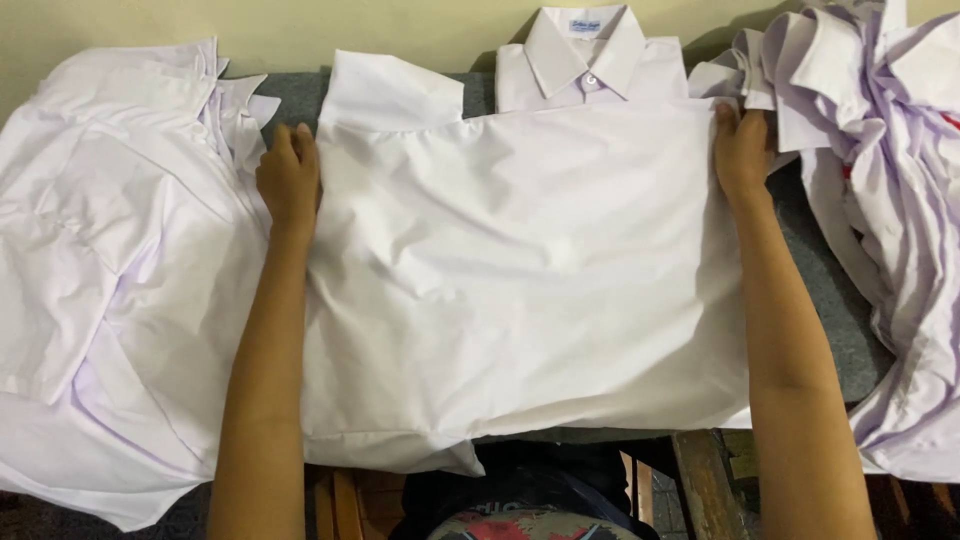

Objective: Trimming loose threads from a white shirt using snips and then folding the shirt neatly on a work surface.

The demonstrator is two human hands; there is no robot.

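The white shirt (pixel 510 270) lies spread flat on the grey counter (pixel 830 290), collar away from the person, stretched between the two hands, seemingly to keep the cloth smooth. The left hand (pixel 289 175) and right hand (pixel 742 148) lie flat on its upper side edges, fingers (pixel 300 140) pressed together, pinching nothing. Loose white shirts are heaped outside each hand.
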